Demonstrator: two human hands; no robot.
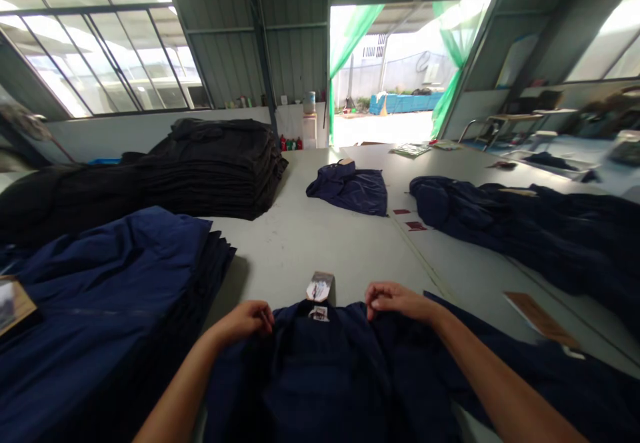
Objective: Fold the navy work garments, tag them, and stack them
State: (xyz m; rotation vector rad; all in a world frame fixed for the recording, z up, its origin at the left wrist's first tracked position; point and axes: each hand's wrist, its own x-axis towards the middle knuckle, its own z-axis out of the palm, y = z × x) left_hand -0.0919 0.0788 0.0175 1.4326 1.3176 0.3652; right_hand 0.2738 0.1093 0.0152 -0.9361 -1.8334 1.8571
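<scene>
A navy jacket (320, 376) lies spread in front of me, its collar toward the far side of the table. At its left shoulder edge, my left hand (247, 319) is closed with the fingers pinching the cloth. On the other side of the collar, my right hand (397, 301) has curled fingers gripping the jacket's right shoulder. Between the hands, a paper hang tag (320, 287) sticks up beyond the collar, above a small white neck label (319, 313). The jacket's lower part runs out of view.
Stacked navy garments (125, 263) stand close on the left, with a tall pile of black garments (215, 163) behind. A folded navy garment (350, 188) lies farther up the table (280, 249). More navy garments (520, 229) and a brown card (543, 319) are on the right.
</scene>
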